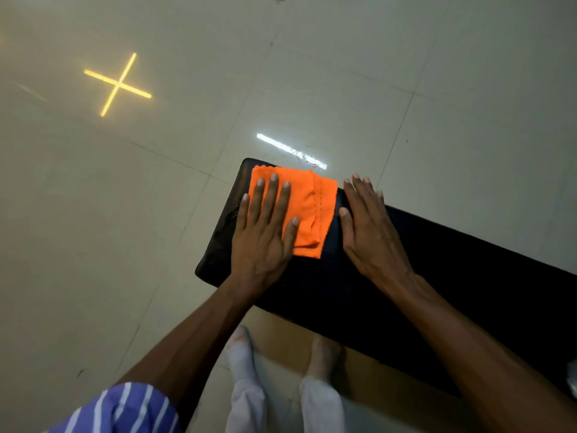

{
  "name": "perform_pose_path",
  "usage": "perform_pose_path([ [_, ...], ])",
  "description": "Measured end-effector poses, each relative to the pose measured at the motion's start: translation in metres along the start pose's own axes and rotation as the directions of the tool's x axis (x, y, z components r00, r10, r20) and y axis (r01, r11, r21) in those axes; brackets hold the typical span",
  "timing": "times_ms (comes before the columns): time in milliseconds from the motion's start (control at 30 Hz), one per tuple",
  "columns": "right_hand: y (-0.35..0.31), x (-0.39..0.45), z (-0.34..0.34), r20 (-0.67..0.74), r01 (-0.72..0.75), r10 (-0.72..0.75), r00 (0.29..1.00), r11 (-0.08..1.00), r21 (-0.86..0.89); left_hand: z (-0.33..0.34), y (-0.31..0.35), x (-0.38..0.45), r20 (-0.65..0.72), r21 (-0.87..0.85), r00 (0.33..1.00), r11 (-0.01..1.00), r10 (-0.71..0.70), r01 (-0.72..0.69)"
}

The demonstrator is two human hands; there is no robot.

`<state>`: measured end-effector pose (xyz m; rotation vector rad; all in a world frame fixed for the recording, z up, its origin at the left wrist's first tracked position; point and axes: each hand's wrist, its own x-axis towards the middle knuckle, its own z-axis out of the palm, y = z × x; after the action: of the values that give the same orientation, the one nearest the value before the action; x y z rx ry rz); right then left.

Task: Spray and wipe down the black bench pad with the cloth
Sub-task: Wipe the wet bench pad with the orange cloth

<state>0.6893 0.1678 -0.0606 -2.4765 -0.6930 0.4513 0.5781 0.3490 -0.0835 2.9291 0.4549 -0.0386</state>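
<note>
A black bench pad (pixel 437 276) runs from the centre of the view toward the lower right. On its far left end lies a folded orange cloth (pixel 315 210). My left hand (pixel 265 232) presses flat on the cloth's left part, fingers spread. Just right of the cloth, my right hand (pixel 371 232) rests flat on the bare pad with its fingers apart and nothing in it. No spray bottle is in view.
Pale floor tiles (pixel 125 214) surround the bench. A yellow cross of light (pixel 118 84) and a white light streak (pixel 290 150) reflect on the floor. My feet (pixel 240 348) in light trousers stand below the pad's near edge.
</note>
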Motion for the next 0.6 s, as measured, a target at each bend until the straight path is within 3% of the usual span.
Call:
perform_pose_path([
  [133,0.000,0.010,0.001,0.022,0.008,-0.007,1.000,0.998,-0.059,0.000,-0.006,0.032,-0.009,-0.014,0.994,0.994,-0.113,0.113],
  [400,-0.013,0.003,0.004,0.094,0.053,-0.038,0.995,0.986,-0.159,-0.009,-0.012,-0.029,0.051,-0.067,0.990,0.988,-0.133,0.136],
  [600,-0.018,0.002,0.017,0.039,0.055,-0.047,0.998,0.968,-0.246,-0.011,0.001,-0.004,0.044,-0.111,0.989,0.984,-0.138,0.142],
])
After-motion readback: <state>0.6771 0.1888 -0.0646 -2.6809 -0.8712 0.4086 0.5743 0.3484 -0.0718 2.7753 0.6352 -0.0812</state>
